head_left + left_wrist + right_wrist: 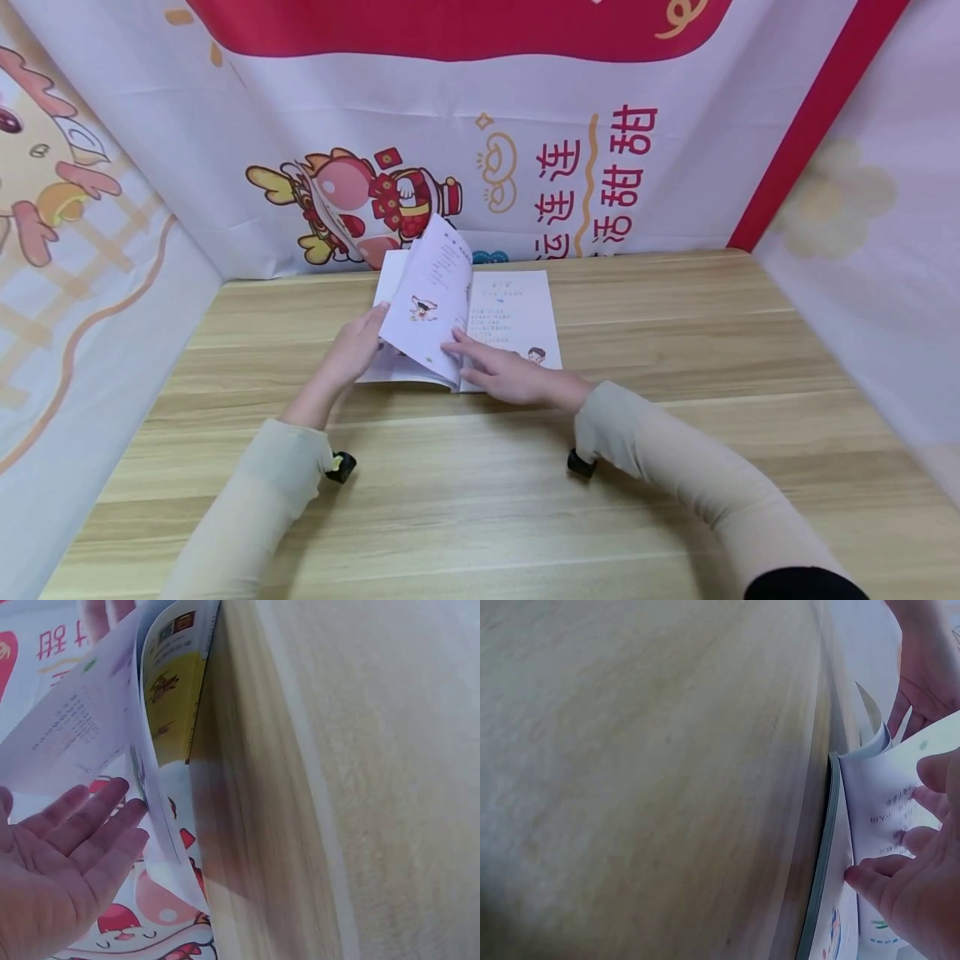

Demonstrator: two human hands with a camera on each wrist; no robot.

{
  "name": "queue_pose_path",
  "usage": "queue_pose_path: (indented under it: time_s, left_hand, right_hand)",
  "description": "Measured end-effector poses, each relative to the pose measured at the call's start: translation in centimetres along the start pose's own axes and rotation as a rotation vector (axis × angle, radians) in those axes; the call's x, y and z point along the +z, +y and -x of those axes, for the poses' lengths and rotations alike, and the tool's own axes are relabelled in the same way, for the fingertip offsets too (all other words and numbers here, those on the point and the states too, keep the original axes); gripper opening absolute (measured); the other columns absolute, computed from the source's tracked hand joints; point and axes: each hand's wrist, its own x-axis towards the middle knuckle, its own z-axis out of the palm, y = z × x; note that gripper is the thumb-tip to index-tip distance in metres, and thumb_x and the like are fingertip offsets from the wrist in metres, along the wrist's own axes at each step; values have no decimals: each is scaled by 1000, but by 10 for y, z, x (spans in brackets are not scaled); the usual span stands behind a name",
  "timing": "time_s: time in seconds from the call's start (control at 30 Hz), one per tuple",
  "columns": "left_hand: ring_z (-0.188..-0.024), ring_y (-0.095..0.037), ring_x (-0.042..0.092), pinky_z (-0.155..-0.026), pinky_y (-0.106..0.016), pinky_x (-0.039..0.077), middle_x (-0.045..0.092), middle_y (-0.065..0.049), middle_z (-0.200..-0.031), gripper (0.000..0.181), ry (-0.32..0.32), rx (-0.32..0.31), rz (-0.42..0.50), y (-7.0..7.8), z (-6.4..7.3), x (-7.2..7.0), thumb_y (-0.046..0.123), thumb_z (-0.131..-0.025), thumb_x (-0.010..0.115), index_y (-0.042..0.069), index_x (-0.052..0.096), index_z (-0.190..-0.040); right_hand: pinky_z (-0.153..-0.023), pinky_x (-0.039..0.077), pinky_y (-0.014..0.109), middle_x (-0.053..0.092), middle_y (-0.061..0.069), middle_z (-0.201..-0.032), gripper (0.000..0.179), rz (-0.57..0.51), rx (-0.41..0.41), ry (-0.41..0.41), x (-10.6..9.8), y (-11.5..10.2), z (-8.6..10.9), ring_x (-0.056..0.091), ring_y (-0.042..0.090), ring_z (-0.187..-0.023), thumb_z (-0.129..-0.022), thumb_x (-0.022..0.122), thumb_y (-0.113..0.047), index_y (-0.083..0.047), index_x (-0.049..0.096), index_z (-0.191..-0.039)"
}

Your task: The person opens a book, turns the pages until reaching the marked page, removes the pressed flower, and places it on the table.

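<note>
An open book [513, 312] with printed text and small drawings lies near the back of the table. One page [427, 304] stands raised and curved over its left half. Along the book's left side is my left hand [358, 342]; in the left wrist view its fingers [97, 840] are extended and spread, tips right at the pages. My right hand [510, 375] rests over the inner lower part of the book, fingertips at the raised page near the spine. In the right wrist view these fingers [885, 874] are spread across the page. A yellow printed cover [172, 682] shows in the left wrist view.
The wood-grain table [450, 500] extends around the book. A printed cloth [420, 100] with cartoon figures and red lettering hangs behind it, and more printed cloth [82, 250] borders the left side. A small black device [341, 467] sits at the left cuff.
</note>
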Motion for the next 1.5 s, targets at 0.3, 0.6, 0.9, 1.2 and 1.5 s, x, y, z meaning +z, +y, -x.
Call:
queue_pose_path:
  time_s: [0.3, 0.6, 0.9, 1.2, 1.5]
  left_hand:
    - [-140, -41, 44, -117, -54, 34, 45, -28, -152, 61, 42, 2, -34, 2, -4, -6, 34, -107, 51, 6, 35, -159]
    - [-148, -44, 31, -119, -59, 26, 29, -24, -163, 70, 115, 197, -413, 10, -11, 6, 15, -99, 64, 4, 32, -160]
    - [-151, -46, 18, -119, -66, 19, 20, -22, -167, 63, 3, 304, -843, 14, -12, 24, 28, -103, 59, 6, 37, -159]
    - [-155, -39, 0, -117, -71, 2, 10, -12, -171, 59, -187, 257, -860, 10, -11, 33, 38, -109, 45, 19, 30, -163]
    - [-155, -42, 2, -118, -69, 8, 9, -15, -170, 62, -237, 211, -815, 8, -8, 33, 42, -110, 41, 19, 25, -165]
  right_hand:
    - [-124, 14, 35, 1, 4, -171, 56, 175, 37, -64, 3, -7, -5, 9, 20, -156, -110, 47, -31, -22, 31, -163]
    - [-124, 19, 47, 5, 3, -172, 58, 323, 44, -68, 5, -12, -9, 16, 38, -154, -109, 48, -37, -24, 30, -163]
    - [-123, 21, 49, 5, 2, -171, 59, 343, 49, -66, 5, -13, -8, 17, 40, -153, -109, 48, -38, -26, 29, -163]
    - [-121, 23, 53, 1, 0, -172, 59, 352, 49, -96, 2, -9, -4, 15, 39, -153, -110, 45, -40, -32, 24, -165]
    - [-121, 22, 55, 0, -3, -172, 61, 335, 57, -141, -11, 1, 8, 11, 33, -156, -109, 50, -36, -32, 25, -164]
